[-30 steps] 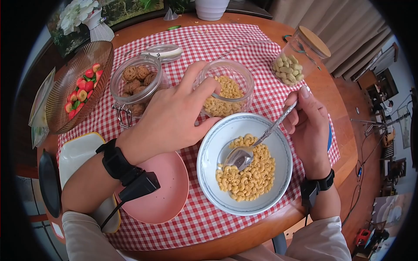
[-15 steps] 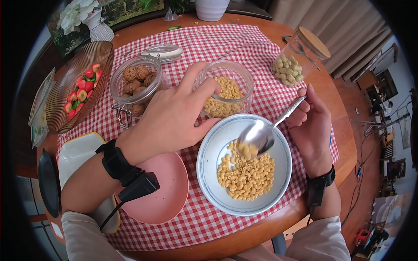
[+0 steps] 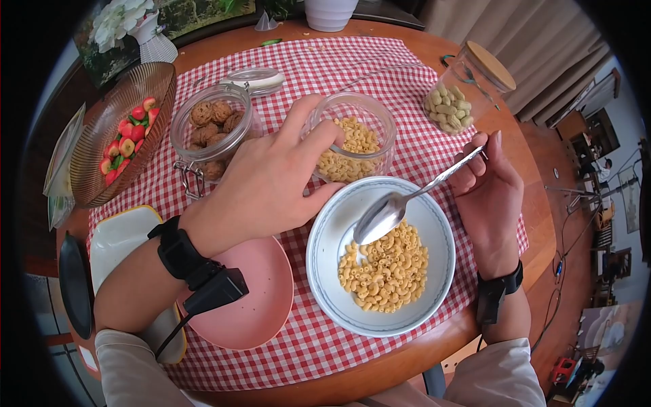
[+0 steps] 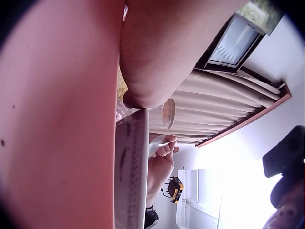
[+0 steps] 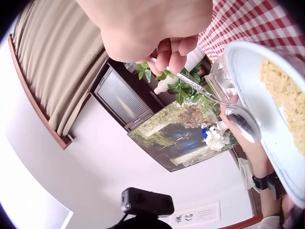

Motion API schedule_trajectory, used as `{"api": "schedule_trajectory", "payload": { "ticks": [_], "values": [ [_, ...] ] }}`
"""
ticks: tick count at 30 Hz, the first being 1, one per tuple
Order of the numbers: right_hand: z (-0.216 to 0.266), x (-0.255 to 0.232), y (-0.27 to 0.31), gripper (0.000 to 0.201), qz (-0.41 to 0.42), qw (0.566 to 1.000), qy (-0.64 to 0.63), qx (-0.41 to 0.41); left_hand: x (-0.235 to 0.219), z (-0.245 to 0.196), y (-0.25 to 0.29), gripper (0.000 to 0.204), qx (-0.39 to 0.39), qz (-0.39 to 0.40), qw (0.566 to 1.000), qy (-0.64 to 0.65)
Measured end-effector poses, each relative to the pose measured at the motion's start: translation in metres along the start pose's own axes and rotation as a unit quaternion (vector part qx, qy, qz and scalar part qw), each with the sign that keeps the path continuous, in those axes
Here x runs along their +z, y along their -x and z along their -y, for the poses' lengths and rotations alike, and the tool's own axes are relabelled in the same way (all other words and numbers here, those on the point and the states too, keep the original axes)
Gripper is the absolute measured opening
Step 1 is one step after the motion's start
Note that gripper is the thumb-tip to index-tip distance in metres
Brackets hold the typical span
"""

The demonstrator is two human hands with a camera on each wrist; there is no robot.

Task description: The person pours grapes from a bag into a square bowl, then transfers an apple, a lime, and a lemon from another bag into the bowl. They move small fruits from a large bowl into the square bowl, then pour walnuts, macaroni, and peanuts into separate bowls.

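In my right hand a metal spoon is pinched near the end of its patterned handle. No pasta shows in the spoon's shiny bowl, tilted over small macaroni in a white bowl with a blue-patterned rim. My left hand holds a glass jar of macaroni at its left, the index finger bent over the rim. Its thumb lies right at the white bowl's edge. The right wrist view shows the spoon beside the bowl, with the left hand behind.
A pink plate lies below my left forearm, partly over a yellow-rimmed white dish. Left of the pasta jar stands an open clip jar of walnuts. A peanut jar with a wooden lid stands at back right, a ribbed fruit bowl at left.
My right hand has risen slightly and moved right. The spoon has lifted out of the macaroni and tipped; pasta blurred at its tip half a second ago is gone from it. My left hand has stayed put.
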State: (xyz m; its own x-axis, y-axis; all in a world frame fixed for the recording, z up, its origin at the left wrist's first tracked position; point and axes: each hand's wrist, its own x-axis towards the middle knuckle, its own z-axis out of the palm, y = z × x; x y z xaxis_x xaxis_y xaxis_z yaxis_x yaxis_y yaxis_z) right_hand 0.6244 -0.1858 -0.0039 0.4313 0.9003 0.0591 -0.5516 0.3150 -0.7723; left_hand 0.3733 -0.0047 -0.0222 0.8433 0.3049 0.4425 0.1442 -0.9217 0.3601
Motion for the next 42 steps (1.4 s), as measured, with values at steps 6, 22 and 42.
{"api": "schedule_trajectory", "payload": {
  "ticks": [6, 22, 42],
  "values": [
    [-0.005, 0.02, 0.008, 0.039, 0.006, 0.981, 0.189, -0.052, 0.0, 0.0, 0.0, 0.046, 0.003, -0.002, 1.0, -0.007],
    [-0.006, 0.02, 0.003, 0.042, -0.035, 0.977, 0.203, 0.049, -0.007, -0.006, -0.001, 0.048, -0.057, 0.058, 0.997, 0.005],
    [-0.002, 0.0, -0.005, 0.033, -0.094, 0.995, -0.043, -0.005, 0.0, 0.0, 0.0, 0.048, -0.007, 0.0, 1.0, -0.002]
  ]
}}
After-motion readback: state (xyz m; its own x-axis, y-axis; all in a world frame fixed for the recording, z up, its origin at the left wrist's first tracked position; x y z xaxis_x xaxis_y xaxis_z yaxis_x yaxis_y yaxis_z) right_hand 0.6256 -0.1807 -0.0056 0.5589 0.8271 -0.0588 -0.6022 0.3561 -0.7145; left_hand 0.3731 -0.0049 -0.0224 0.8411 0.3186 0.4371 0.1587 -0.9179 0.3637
